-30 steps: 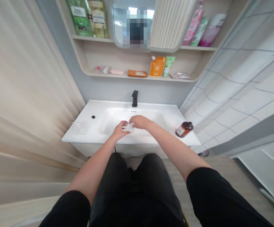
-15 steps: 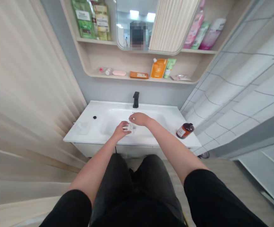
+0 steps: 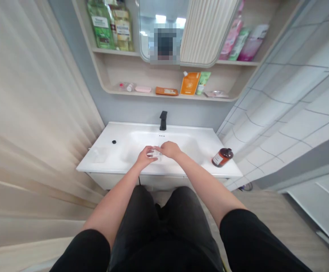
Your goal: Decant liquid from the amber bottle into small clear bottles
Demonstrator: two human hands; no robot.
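Over the white sink basin (image 3: 132, 143), my left hand (image 3: 144, 156) curls its fingers around a small clear, see-through thing (image 3: 155, 154). Its exact kind is too faint to make out. My right hand (image 3: 170, 149) meets it from the other side, fingers pinched together at its upper edge. The two hands almost touch. Behind them stands a black faucet (image 3: 163, 121).
An amber pump-less bottle (image 3: 222, 157) stands on the right of the counter. A small black cap (image 3: 114, 142) and a clear flat container (image 3: 98, 155) lie on the left. Shelves (image 3: 116, 91) with toiletries and a mirror (image 3: 150, 22) hang above.
My right hand has come down and a little closer to me, its fingers now against the clear thing. The left hand has stayed nearly still around it.
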